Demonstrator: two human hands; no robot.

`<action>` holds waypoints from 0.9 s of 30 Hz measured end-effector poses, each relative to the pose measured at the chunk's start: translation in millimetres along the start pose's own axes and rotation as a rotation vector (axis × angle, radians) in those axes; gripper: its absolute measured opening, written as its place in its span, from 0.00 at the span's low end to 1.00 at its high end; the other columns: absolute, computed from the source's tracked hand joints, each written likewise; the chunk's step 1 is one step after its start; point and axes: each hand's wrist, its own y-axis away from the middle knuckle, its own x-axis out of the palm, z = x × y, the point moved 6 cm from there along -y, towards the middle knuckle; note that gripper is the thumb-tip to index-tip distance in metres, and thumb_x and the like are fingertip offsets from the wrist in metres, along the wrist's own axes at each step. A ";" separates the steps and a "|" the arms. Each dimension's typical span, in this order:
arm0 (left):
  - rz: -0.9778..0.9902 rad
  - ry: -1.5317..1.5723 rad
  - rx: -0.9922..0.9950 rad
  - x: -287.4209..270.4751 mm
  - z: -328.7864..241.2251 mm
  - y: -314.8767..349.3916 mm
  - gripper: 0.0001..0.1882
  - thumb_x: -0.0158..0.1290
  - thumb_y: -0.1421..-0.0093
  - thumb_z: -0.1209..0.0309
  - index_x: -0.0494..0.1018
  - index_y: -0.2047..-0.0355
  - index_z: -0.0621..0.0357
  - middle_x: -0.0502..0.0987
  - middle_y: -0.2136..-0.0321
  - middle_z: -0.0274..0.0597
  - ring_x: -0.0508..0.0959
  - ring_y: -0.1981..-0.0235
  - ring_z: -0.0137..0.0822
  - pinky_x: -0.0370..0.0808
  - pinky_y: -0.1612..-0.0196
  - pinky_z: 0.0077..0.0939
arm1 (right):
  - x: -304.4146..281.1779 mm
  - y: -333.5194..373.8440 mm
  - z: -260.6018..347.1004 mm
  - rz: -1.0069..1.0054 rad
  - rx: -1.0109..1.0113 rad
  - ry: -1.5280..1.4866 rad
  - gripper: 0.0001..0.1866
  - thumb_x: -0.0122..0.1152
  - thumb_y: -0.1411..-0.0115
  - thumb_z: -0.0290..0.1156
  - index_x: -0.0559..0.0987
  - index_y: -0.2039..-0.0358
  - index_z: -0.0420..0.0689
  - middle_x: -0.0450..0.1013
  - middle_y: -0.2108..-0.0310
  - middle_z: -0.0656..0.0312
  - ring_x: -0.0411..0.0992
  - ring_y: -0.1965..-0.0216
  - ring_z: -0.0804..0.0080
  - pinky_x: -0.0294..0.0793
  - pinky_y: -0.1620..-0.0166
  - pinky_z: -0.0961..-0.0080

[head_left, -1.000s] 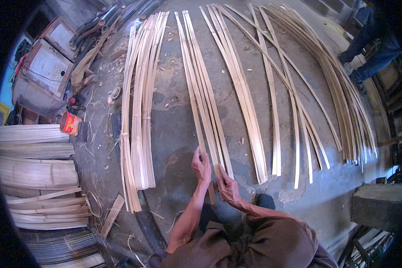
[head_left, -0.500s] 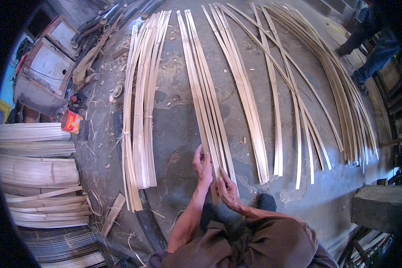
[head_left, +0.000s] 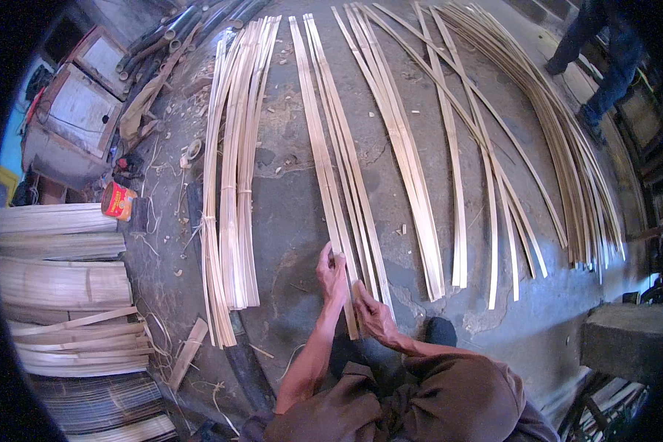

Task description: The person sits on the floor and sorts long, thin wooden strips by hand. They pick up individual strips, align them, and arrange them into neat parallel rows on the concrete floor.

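Note:
Long, flat bamboo strips point(head_left: 317, 140) run away from me along the floor, their near ends by my hands. My left hand point(head_left: 332, 278) is closed around the leftmost strips, thumb on top, a little short of their near end. That end pokes out between my two wrists. Just to its right, my right hand point(head_left: 376, 315) has its fingers curled in beside the strips; what they grip, if anything, is hidden. A second narrow group of strips point(head_left: 355, 188) passes close to the right hand, which covers part of its near ends.
Tied bamboo bundles point(head_left: 232, 199) lie left; more strips point(head_left: 409, 162) and a large bundle point(head_left: 567, 155) lie right. Stacked slats point(head_left: 66, 280) and a red tin point(head_left: 118, 201) sit far left. A person's legs point(head_left: 604, 81) stand far right, beyond a concrete block point(head_left: 630, 339).
The leftmost strips now lie apart from the group beside them at the near end. My right hand has curled its fingers more. The person at far right has shifted slightly.

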 end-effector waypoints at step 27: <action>-0.057 -0.881 0.128 -24.0 -23.0 2.4 0.26 0.51 0.43 0.65 0.71 0.45 0.60 0.73 0.63 0.55 0.74 0.59 0.52 0.71 0.53 0.44 | -167.4 -48.7 2.4 -0.421 -0.001 0.726 0.32 0.64 0.47 0.31 0.68 0.40 0.49 0.68 0.57 0.44 0.70 0.56 0.46 0.71 0.55 0.55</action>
